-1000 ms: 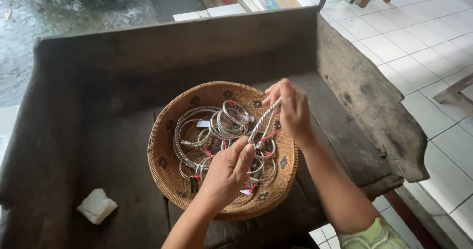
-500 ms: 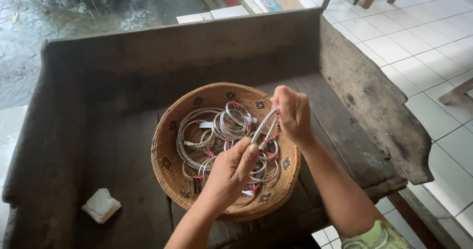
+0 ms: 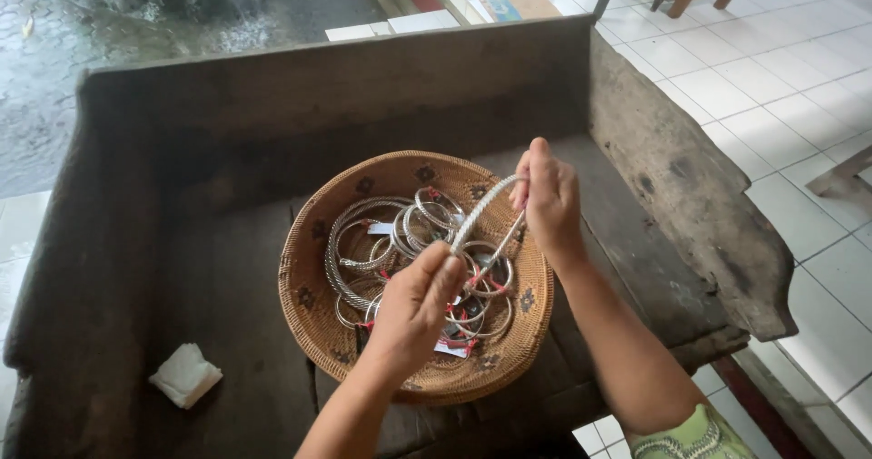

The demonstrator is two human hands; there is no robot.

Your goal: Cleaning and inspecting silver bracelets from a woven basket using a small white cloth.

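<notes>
Item in hand: one twisted silver bangle (image 3: pixel 479 207), which we are holding up over the woven basket (image 3: pixel 309 323), just above the heap of other bangles (image 3: pixel 400 241). Our right hand (image 3: pixel 548 200) is pinching its upper end between thumb and fingers, closed on the metal; our left hand (image 3: pixel 416 306) is gripping its lower end, fingers curled shut around it. Step, as we judge it: we are examining or turning over a single piece lifted clear of the lot, with both ends steadied. The next move, in our judgement, is calling for a light, even grip so the ring is not bending, and for keeping it clear of the red threads (image 3: pixel 495 286) and small tags tied to the pieces beneath, which could be snagging. Appearance: thin, pale silver, rope-like twisted surface, curved in an arc between the two hands; whether it is closing into a full ring we cannot tell. Setting: the basket is sitting on a dark, worn wooden desk (image 3: pixel 182 268) with raised sides; a folded white cloth (image 3: pixel 185 375) is lying well apart, to the left.
</notes>
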